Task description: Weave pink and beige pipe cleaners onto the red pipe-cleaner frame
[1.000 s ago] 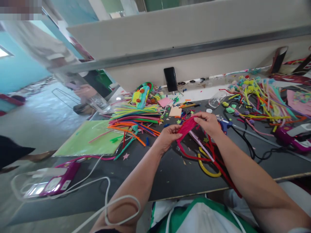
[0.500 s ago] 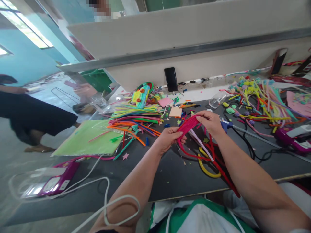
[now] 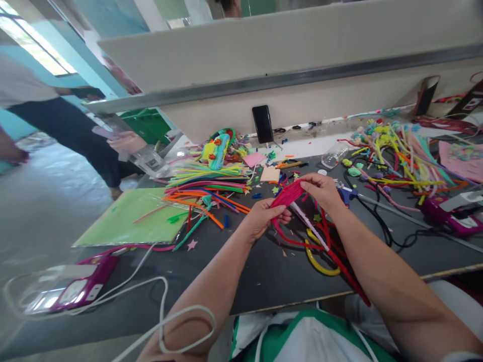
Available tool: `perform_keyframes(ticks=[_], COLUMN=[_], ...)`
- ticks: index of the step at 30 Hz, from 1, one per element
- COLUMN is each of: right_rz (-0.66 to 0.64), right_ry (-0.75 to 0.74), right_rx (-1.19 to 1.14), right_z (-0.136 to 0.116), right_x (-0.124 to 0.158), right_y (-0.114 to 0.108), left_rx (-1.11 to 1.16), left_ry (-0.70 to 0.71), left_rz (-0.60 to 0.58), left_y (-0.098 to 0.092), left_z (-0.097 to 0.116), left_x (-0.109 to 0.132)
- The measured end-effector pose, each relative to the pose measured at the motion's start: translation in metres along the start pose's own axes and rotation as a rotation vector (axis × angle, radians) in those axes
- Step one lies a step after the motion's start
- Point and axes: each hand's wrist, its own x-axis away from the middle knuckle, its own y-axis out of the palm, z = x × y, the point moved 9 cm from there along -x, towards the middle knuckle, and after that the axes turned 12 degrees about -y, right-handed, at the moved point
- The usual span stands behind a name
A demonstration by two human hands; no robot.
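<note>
My left hand (image 3: pixel 264 217) and my right hand (image 3: pixel 320 191) both pinch a bundle of pink-red pipe cleaners (image 3: pixel 287 195), held just above the dark table (image 3: pixel 264 271). The left hand grips the lower end, the right hand the upper end. Loose red pipe cleaners (image 3: pixel 332 246) and a bent yellow one (image 3: pixel 317 261) trail on the table under my right forearm.
A heap of coloured pipe cleaners (image 3: pixel 207 186) and a green sheet (image 3: pixel 132 216) lie to the left. A pink glue gun (image 3: pixel 79 286) with white cable sits front left. Another glue gun (image 3: pixel 453 216) is on the right, a phone (image 3: pixel 263 123) leans on the back wall. A person (image 3: pixel 56 120) walks past on the left.
My hands stay on the bundle, shifting it slightly. The person at the left has walked further right and closer.
</note>
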Motion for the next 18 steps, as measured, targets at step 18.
perform_keyframes(ticks=[18], right_rz=[0.349], right_ry=[0.201], right_rx=[-0.19], right_z=[0.033], right_x=[0.002], right_y=[-0.038], left_rx=[0.143], left_ry=[0.105], left_rz=[0.032], left_y=[-0.001], left_z=[0.005], left_x=[-0.002])
